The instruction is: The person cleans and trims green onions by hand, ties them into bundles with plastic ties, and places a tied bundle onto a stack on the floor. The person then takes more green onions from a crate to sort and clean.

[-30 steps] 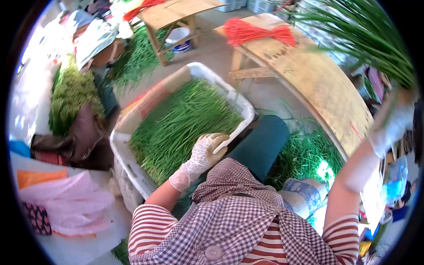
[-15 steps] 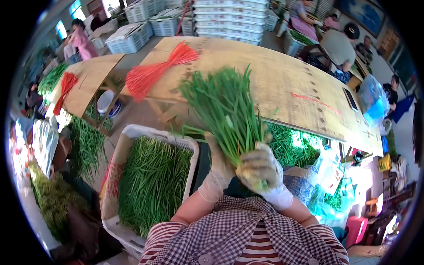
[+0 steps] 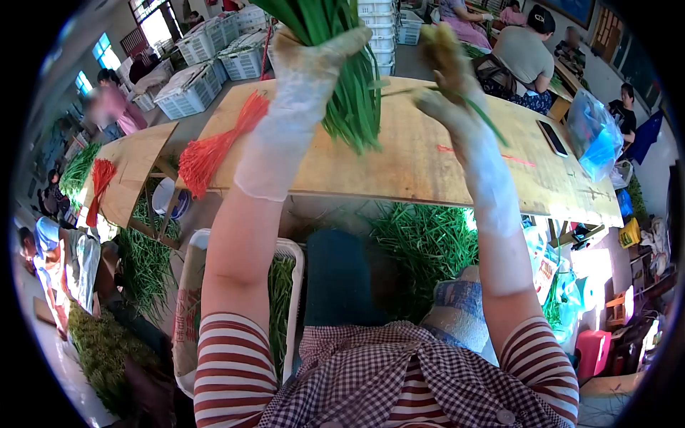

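Raised above the table, my left hand [image 3: 310, 60] in a whitish glove is closed round a bunch of long green stalks [image 3: 357, 100], whose lower part hangs over the wooden table [image 3: 399, 167]. My right hand [image 3: 449, 78], gloved and blurred, is to the right of the bunch and apart from it. Its fingers are spread, and a loose green blade [image 3: 487, 121] hangs by it. Below my left arm stands a white basket [image 3: 296, 278] with more green stalks in it, partly hidden by the arm.
Red ties [image 3: 214, 153] lie at the table's left, a phone [image 3: 552, 138] and a blue plastic bag [image 3: 596, 143] at its right. Cut greens [image 3: 428, 239] are heaped under the table. People work beyond it, and another person [image 3: 53, 250] bends at the far left.
Both hands have risen and moved apart, with the bunch now in my left hand only. My right hand has let go of it. The view has shifted slightly.
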Available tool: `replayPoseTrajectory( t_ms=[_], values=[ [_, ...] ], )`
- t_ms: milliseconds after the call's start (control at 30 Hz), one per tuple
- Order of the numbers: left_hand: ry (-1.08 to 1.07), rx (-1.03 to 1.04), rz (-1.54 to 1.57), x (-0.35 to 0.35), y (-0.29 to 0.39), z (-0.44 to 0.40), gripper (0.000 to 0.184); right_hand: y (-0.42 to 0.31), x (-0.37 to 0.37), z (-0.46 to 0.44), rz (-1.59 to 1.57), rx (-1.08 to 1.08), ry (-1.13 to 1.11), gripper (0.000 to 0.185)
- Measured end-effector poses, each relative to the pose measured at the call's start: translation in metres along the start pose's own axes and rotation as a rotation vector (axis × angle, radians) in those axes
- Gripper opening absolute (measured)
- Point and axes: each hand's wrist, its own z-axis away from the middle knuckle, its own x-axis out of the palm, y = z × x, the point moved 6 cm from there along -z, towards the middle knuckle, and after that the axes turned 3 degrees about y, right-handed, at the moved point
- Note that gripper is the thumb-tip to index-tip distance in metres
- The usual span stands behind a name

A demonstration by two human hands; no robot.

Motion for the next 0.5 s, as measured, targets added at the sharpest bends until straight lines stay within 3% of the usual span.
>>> replayPoseTrajectory(
  t_ms=[67,100,133,167,233,300,367,400,467,500],
  values=[
    [-0.059,-0.031,0.086,0.005,-0.036,0.005,0.042,0.064,0.011,-0.027,0.159,0.17,-0.111,0.104],
    [-0.09,-0.031,0.098,0.005,-0.06,0.01,0.04,0.093,0.024,-0.029,0.285,0.178,-0.115,0.097],
    [-0.139,-0.199,0.236,0.004,-0.104,0.011,0.047,0.121,0.037,-0.028,0.122,0.344,-0.272,0.091],
    [-0.197,-0.192,0.226,0.007,-0.109,0.009,0.057,0.142,0.051,-0.022,0.111,0.49,-0.436,0.084],
    [-0.313,-0.174,0.204,0.011,-0.118,0.006,0.077,0.132,0.052,-0.02,0.22,0.346,-0.428,0.073],
    [-0.296,-0.137,0.229,0.025,-0.118,-0.004,0.076,0.147,0.053,-0.015,0.106,0.394,-0.253,0.06],
    [-0.205,-0.041,0.004,0.031,-0.115,-0.011,0.068,0.149,0.057,-0.011,-0.156,0.505,-0.21,0.055],
    [-0.041,-0.162,0.26,0.032,-0.099,-0.003,0.069,0.121,0.051,-0.008,-0.039,0.466,-0.132,0.055],
    [-0.201,-0.188,0.045,0.033,-0.03,0.013,0.073,0.068,0.046,0.016,-0.147,0.534,-0.074,0.051],
    [-0.256,-0.198,0.163,0.026,0.003,0.032,0.076,0.036,0.04,0.03,-0.105,0.537,0.023,0.049]
  ],
)
